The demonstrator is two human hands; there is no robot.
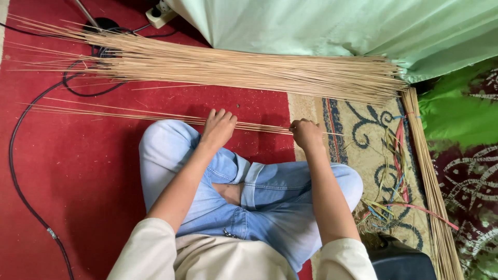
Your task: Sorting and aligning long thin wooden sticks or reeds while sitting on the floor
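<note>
I sit cross-legged in blue jeans on a red carpet (67, 171). A small bunch of thin straw-coloured sticks (129, 114) lies across the floor in front of my knees. My left hand (218, 127) rests on the middle of this bunch, fingers bent over it. Gripping the same bunch near its right end is my right hand (307, 134), closed in a fist. A much larger pile of the same sticks (233, 67) lies farther away, fanned out toward the left.
A black cable (15, 155) loops over the carpet at left, near a white power strip (158, 14). Pale green cloth (337, 26) hangs at the top. A patterned mat (368, 129) holds coloured strips (397, 166) and another stick bundle (430, 192).
</note>
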